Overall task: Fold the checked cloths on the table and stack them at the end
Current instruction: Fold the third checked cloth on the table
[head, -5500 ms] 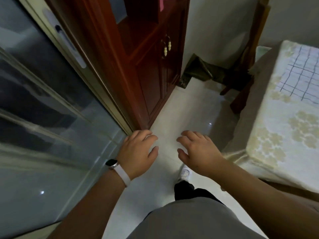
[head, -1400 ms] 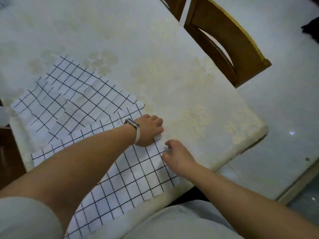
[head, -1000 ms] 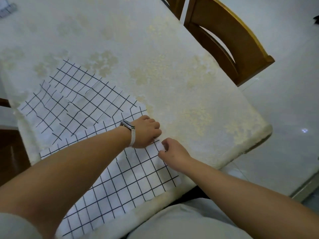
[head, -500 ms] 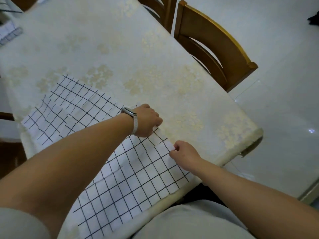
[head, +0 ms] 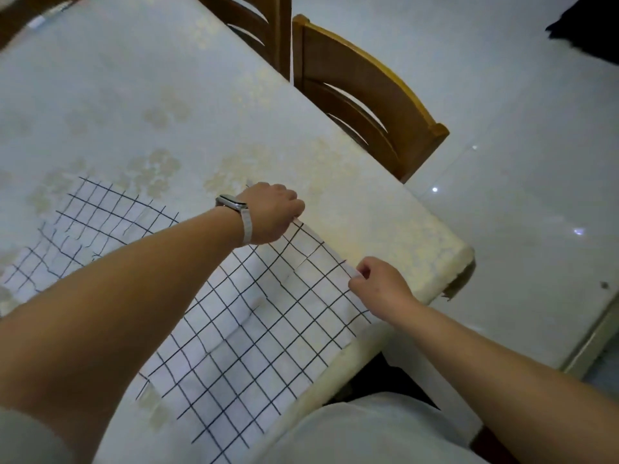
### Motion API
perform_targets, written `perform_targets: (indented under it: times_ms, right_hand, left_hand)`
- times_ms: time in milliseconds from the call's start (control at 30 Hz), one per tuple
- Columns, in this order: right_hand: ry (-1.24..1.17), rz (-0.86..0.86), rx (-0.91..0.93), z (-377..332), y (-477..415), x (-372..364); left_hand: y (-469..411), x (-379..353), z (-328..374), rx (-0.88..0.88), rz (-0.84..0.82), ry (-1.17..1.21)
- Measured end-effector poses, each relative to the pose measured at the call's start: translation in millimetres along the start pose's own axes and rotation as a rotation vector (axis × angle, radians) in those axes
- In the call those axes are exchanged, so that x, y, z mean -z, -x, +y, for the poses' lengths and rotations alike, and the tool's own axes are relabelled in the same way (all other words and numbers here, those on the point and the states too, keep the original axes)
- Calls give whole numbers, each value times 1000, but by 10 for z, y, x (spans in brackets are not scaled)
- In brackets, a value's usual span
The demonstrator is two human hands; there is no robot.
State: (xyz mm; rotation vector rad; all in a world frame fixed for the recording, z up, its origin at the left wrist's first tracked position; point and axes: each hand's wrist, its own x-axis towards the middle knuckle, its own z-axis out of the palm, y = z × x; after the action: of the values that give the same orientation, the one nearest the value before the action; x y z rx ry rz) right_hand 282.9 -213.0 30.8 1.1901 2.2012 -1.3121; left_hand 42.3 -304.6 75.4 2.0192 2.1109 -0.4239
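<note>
The near cloth [head: 254, 329] lies spread at the near edge of the table [head: 385, 229], white with a dark grid, its near side running right up to the table's rim. It shows soft ridges and creases, so I judge it thin, light and limp: it will sag wherever it is not held and may slide on the smooth table cover.

The right hand [head: 382, 286] pinches the cloth's right edge between thumb and fingertips, the other fingers curled in. A little farther and to the left, the left hand [head: 271, 216], with a watch [head: 231, 202] on its wrist, is closed over the cloth's far corner; the edge between the two hands is lifted slightly off the table. Those two points are the sensible places to hold, since carrying that edge across evenly should keep the grid lines square for a fold.

Farther left, the second cloth [head: 93, 222] lies flat and wrinkled, partly hidden by the left forearm. Beyond the table's right side stands a wooden chair [head: 368, 95].
</note>
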Motion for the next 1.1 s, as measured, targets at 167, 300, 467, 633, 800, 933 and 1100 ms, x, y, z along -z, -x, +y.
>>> perform_targets:
  times_ms: [167, 300, 467, 633, 800, 933, 1100]
  right_hand:
    - [37, 41, 89, -181, 165, 107]
    - [113, 26, 160, -400, 386, 79]
    - [248, -8, 248, -655, 738, -107]
    - [411, -87, 336, -885, 1125, -460]
    - [543, -158, 466, -1086, 1436, -906]
    - [631, -208, 540, -1196, 1568, -1311]
    - [731, -254, 581, -1198, 1594, -1829]
  left_hand:
    - [141, 58, -118, 16, 99, 3]
    - [457, 9, -189, 33, 154, -4]
    - [993, -92, -155, 51, 206, -15]
    - [1571, -246, -82, 94, 221, -43]
    - [2127, -458, -6, 131, 282, -19]
    - [2539, -718, 56, 194, 279, -8]
    - [2889, -1118, 152, 278, 245, 16]
